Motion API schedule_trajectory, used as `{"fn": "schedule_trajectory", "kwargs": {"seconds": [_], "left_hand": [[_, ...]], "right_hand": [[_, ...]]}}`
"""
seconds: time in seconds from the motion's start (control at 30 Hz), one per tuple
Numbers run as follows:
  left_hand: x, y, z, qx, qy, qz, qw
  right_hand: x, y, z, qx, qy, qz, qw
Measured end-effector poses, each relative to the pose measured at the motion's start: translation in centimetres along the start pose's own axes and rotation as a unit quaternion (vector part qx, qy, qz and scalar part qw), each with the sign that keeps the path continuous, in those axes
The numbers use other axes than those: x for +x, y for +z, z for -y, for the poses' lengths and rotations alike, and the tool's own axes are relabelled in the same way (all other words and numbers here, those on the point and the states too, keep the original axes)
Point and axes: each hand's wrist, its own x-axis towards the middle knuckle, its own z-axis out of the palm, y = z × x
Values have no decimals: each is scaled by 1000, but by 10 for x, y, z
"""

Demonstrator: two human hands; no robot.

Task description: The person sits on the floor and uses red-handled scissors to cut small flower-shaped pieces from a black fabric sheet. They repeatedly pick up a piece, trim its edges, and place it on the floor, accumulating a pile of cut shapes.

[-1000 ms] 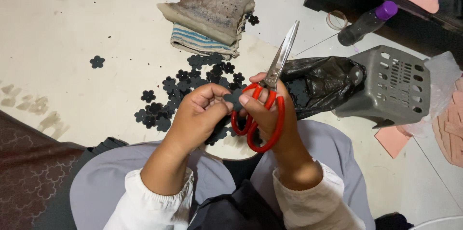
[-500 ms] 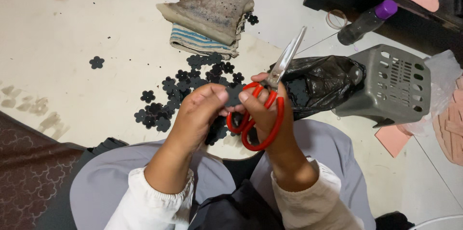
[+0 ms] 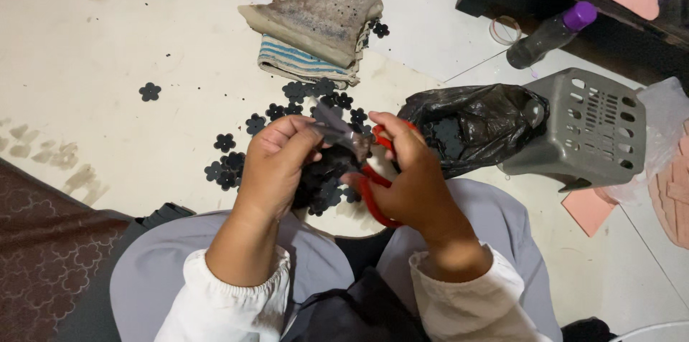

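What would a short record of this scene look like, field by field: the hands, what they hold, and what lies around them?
Setting: pale floor, seen from above the person's lap
Left hand: pinches a small black piece at the scissors' blades
Right hand: grips the red-handled scissors
Ahead of hands: scattered black flower-shaped cutouts
Further back: folded striped cloths
Right side: black plastic bag, grey basket on its side, bottle with purple cap
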Motion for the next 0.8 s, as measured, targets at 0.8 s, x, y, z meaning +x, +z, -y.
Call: {"fn": "schedule_trajectory", "kwargs": {"seconds": [0.8], "left_hand": [[-6, -9, -23, 62, -34, 65, 995]], "right_hand": [[7, -8, -7, -139, -115, -37, 983]]}}
